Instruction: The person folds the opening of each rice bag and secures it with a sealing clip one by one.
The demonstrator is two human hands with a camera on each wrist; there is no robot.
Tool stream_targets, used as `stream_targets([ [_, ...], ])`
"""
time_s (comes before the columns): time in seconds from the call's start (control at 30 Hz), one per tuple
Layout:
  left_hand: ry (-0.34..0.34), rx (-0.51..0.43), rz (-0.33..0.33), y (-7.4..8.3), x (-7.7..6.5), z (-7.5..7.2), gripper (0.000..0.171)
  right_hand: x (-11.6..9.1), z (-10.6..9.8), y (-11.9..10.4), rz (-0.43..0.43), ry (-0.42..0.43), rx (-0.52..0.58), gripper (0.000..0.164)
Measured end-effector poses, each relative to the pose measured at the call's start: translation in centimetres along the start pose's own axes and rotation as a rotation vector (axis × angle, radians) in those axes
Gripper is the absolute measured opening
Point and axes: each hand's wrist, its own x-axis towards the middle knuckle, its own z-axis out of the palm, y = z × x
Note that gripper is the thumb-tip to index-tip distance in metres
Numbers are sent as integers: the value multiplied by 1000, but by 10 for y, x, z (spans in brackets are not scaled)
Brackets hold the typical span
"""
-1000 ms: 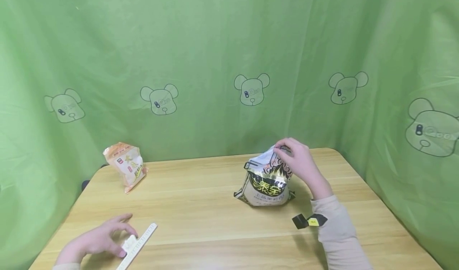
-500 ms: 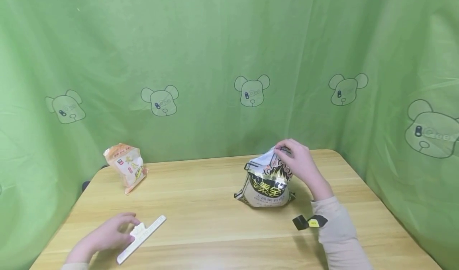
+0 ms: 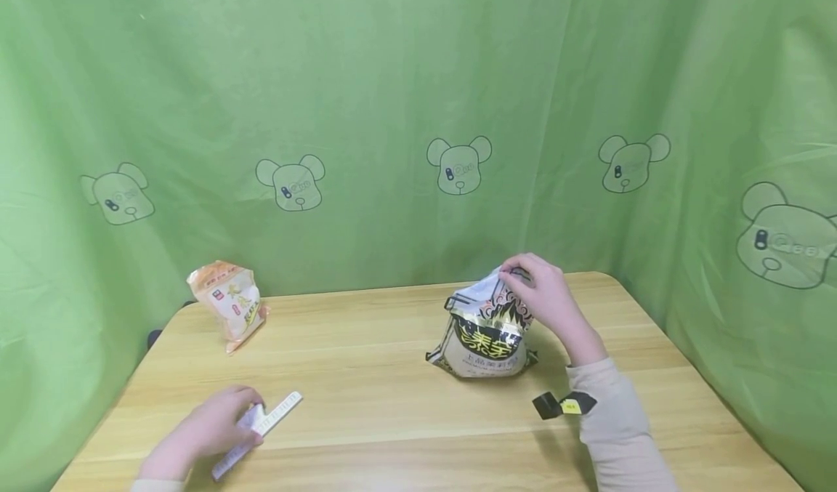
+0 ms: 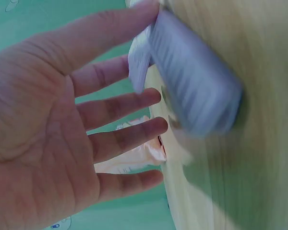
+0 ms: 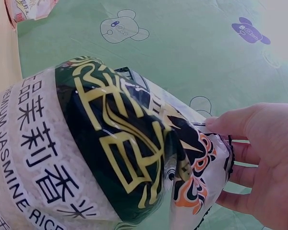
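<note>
My left hand [image 3: 219, 423] pinches a long white bag clip [image 3: 284, 410] by its handle, low over the table's front left. The left wrist view has thumb and index finger at the handle, the other fingers extended, and the clip's ridged bar [image 4: 197, 76] blurred. A bag of jasmine rice [image 3: 484, 350] stands upright right of the middle, its top folded over to one side. My right hand [image 3: 546, 288] pinches that top corner. Up close in the right wrist view, the thumb lies on the near face of the rice bag [image 5: 38, 143], with the other fingers behind its edge.
An orange and white snack packet [image 3: 232, 303] stands at the table's back left. A green curtain [image 3: 379, 114] with bear heads surrounds the back and sides of the wooden table [image 3: 366, 419]. A black strap device with a yellow label [image 3: 572, 406] sits on the right sleeve.
My left hand has moved the white clip slightly right and away from the front edge, then shifted its grip farther over the handle. My right hand and the rice bag have stayed in place.
</note>
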Motion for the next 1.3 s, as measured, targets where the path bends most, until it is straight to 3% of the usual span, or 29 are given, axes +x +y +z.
stream_targets([
  [0.17,63,66,-31,4,4,3,45,0,1,1,0,5,-3,16],
  [0.4,199,194,35,6,8,7,41,0,1,1,-7,15,-14,15],
  [0.77,362,216,119,7,8,10,44,0,2,3,8,-2,-17,16],
  [0.87,373,220,131,8,7,10,41,0,2,4,8,0,-14,16],
  [1.17,295,221,107,19,4,4,31,-1,-1,2,17,-12,-11,16],
  [1.3,305,215,109,21,2,1,30,-1,-1,1,25,-18,-4,16],
])
